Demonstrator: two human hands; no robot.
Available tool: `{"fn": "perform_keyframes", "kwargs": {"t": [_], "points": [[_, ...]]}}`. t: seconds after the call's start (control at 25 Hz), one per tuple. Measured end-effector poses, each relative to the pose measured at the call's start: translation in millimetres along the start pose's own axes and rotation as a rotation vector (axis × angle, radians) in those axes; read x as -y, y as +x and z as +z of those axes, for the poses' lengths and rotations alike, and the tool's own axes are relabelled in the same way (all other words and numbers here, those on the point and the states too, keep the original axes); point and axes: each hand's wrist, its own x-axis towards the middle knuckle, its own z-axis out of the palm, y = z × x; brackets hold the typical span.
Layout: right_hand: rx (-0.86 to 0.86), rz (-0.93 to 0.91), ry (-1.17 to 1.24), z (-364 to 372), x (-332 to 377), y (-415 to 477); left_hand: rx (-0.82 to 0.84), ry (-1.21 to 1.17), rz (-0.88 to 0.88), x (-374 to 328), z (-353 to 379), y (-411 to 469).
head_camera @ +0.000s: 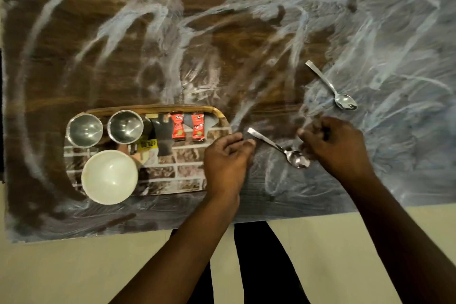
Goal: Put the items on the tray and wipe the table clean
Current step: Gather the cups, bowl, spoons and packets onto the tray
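Note:
A wooden-rimmed tray [187,170] lies at the table's front left. On it stand two steel cups [85,129] [125,126], a white bowl [109,176] and two red sachets [177,126] [198,126]. One steel spoon [278,147] lies on the table between my hands. A second spoon [332,86] lies farther back right. My left hand [228,158] hovers at the tray's right end, fingers loosely curled, its tips near the near spoon's handle. My right hand [333,145] is curled just right of that spoon's bowl. Neither hand visibly holds anything.
The dark wooden table [123,44] is smeared all over with whitish streaks, densest on the right half. A yellow label and a dark item lie on the tray between the cups and sachets. Pale floor shows below the table's near edge.

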Motion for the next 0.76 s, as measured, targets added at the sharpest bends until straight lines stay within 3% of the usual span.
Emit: {"fn": "perform_keyframes", "kwargs": {"t": [0.12,0.28,0.4,0.76], "points": [[0.045,0.190,0.059,-7.7,-43.1,-20.3,0.099,0.112,-0.007,6.5,33.6,-5.9],[0.092,0.324,0.459,14.2,-64.2,-31.1,0.031,0.107,-0.015,14.5,56.1,-5.3],[0.051,0.369,0.613,24.3,-61.9,-33.3,-0.007,0.094,-0.021,19.2,57.2,-6.4],[0.092,0.152,0.588,36.8,-2.8,-44.0,-0.153,-0.157,0.093,-1.2,-2.4,-20.0]]}}
